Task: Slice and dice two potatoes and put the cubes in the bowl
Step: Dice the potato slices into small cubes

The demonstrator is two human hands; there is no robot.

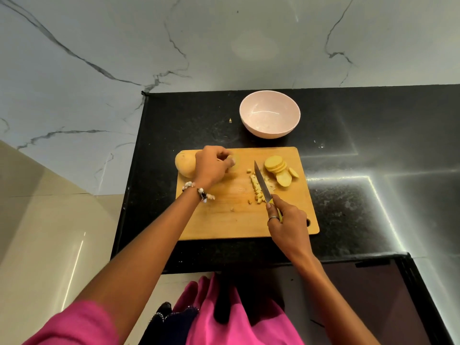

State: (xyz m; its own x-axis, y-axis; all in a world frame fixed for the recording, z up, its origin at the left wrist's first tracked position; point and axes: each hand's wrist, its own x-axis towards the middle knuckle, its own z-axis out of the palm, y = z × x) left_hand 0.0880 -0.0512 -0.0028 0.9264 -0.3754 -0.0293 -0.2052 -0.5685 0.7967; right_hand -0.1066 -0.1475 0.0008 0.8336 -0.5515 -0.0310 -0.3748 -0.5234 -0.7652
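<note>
On the wooden cutting board (224,220) a whole potato (183,165) lies at the far left. My left hand (211,166) is beside it with curled fingers that pinch a pale potato slice (236,161). In my right hand (286,222) is a knife (261,183) with a yellow-green handle; its blade points away from me and lies along a row of small potato cubes (256,190). Fanned potato slices (275,165) sit at the board's far right. Beyond the board stands a pink bowl (270,114), and I see nothing in it.
The board lies on a black stone counter (348,195) that ends at a marble wall behind and drops off at its left edge. A tiny potato scrap (230,120) lies left of the bowl. My pink clothing fills the bottom of the view.
</note>
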